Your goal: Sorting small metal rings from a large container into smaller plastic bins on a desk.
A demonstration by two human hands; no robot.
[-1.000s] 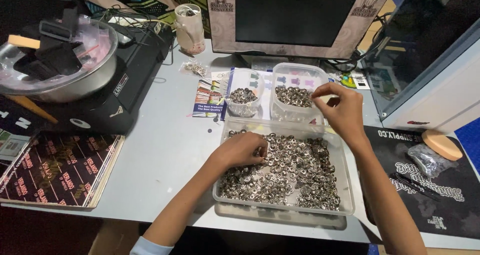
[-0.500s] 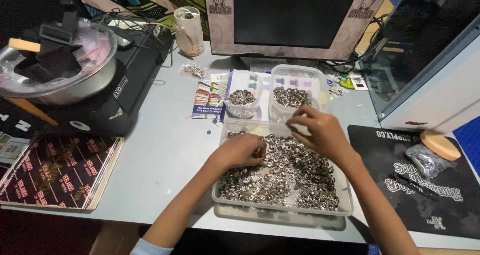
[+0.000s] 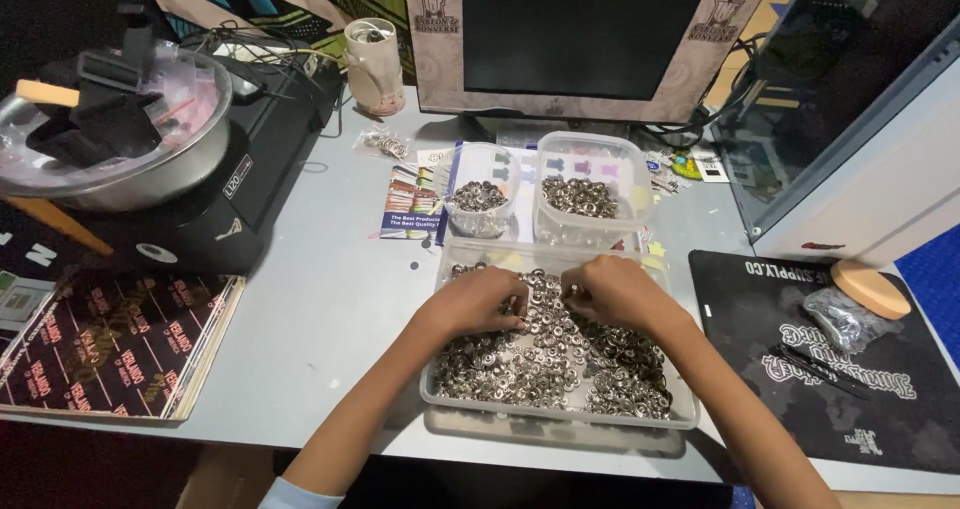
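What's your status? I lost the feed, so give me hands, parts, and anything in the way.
Left hand and right hand both down in the clear tray, picking through silver metal rings. Two small tubs just behind. Nothing blocking.

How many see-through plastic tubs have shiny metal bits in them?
3: a big tray under both hands, a small round tub behind it on the left, and a squarer tub beside that. Others may be hidden off-camera.
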